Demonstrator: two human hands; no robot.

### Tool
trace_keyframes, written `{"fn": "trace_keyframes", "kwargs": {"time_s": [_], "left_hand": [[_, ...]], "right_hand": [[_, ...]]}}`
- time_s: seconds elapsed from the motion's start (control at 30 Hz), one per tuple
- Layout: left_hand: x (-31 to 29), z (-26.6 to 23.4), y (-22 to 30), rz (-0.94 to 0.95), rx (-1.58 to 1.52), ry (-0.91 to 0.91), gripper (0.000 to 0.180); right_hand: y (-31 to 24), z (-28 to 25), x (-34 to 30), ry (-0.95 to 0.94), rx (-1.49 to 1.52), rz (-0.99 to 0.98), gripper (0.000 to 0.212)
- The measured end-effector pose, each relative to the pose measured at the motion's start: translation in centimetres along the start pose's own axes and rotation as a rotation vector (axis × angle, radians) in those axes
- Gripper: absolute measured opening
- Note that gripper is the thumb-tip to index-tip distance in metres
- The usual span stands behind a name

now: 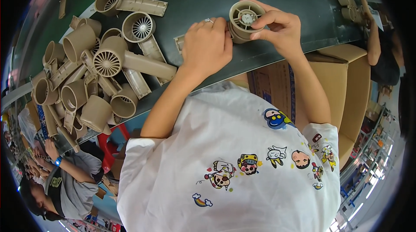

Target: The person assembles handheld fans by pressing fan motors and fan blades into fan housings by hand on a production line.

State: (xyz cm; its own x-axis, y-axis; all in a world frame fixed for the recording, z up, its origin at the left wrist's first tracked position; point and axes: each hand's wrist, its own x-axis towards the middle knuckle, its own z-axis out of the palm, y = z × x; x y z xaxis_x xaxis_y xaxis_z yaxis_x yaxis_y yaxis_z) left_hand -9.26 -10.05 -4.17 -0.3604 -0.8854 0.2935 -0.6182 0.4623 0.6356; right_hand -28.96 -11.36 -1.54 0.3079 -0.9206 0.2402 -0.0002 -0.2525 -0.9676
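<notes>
Left hand (207,46) was wrapped round the handle (179,44) of a beige fan housing (239,35). Right hand (281,29) pinched its barrel from the right

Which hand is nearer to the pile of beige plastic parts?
Left. The left hand is just right of the pile; the right hand is farther to the right, holding a round beige part.

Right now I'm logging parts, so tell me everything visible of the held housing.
The housing is tan, plastic-looking and round, its open end facing up toward the camera. Inside, thin spokes meet a whitish hub. The right hand holds its right side; the left hand grips its left. It's over the dark table; contact is unclear.
</notes>
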Motion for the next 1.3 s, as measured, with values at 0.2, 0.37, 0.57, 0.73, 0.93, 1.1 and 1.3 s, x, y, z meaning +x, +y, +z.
{"fn": "trace_keyframes", "kwargs": {"time_s": [0.2, 0.37, 0.57, 0.73, 0.93, 1.1, 1.3], "left_hand": [[0.0, 0.3, -0.8, 0.065, 0.058, 0.043, 0.007], [-0.1, 1.0, -0.7, 0.039, 0.04, 0.147, 0.008], [0.0, 0.9, -0.8, 0.014, 0.003, 0.163, 0.009], [0.1, 0.7, -0.8, -0.01, -0.001, 0.149, 0.008], [-0.2, 0.5, -1.1, -0.01, 0.053, 0.15, 0.008], [-0.8, 0.1, -0.9, 0.024, 0.094, 0.183, 0.007], [-2.3, -1.2, -0.4, 0.03, 0.172, 0.179, 0.011]], "right_hand": [[1.8, 0.9, -1.3, 0.116, -0.369, -0.256, 0.02], [2.0, -0.3, -1.1, 0.095, -0.107, -0.042, 0.018], [1.0, -2.8, 0.3, -0.129, -0.362, -0.094, 0.024], [1.1, -4.5, 1.0, -0.228, -0.489, -0.09, 0.027], [0.0, -3.9, 2.0, -0.34, -0.418, -0.022, 0.023], [0.1, -3.4, 1.5, -0.321, -0.347, 0.024, 0.02], [2.0, -3.5, 0.1, -0.294, -0.29, -0.013, 0.013]]}}
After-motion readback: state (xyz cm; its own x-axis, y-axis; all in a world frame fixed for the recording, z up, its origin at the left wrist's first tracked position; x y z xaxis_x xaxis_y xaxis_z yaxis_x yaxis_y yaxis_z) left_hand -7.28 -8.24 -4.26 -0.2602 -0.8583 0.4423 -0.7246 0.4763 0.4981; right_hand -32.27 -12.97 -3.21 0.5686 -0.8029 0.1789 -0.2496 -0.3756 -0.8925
